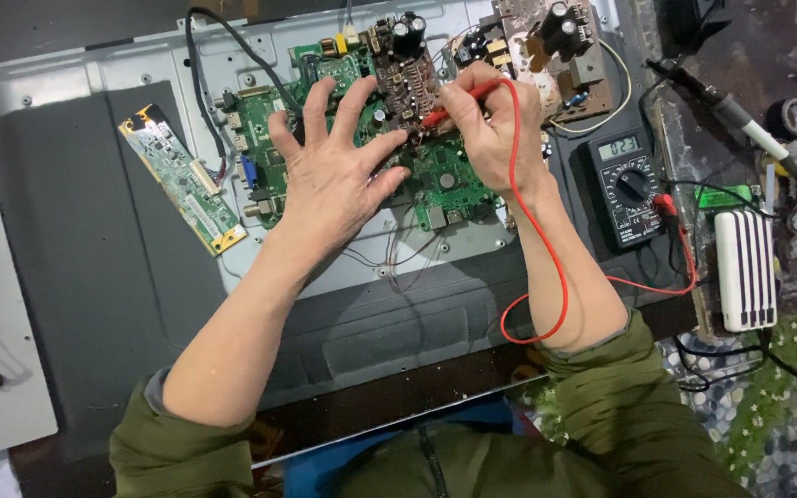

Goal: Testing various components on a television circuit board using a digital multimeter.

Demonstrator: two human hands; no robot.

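Right hand (495, 124) pinching red probe (458, 103), tip on brown circuit board (408, 78); left hand (334, 175) spread open, pressing green board (445, 180) just beside.

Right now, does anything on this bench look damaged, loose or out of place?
Yes. The brown board at the top right is blotched with pale patches, like wear or residue. A smaller brown board sits askew on the green board, where the right hand holds a red probe. The left hand rests beside it.
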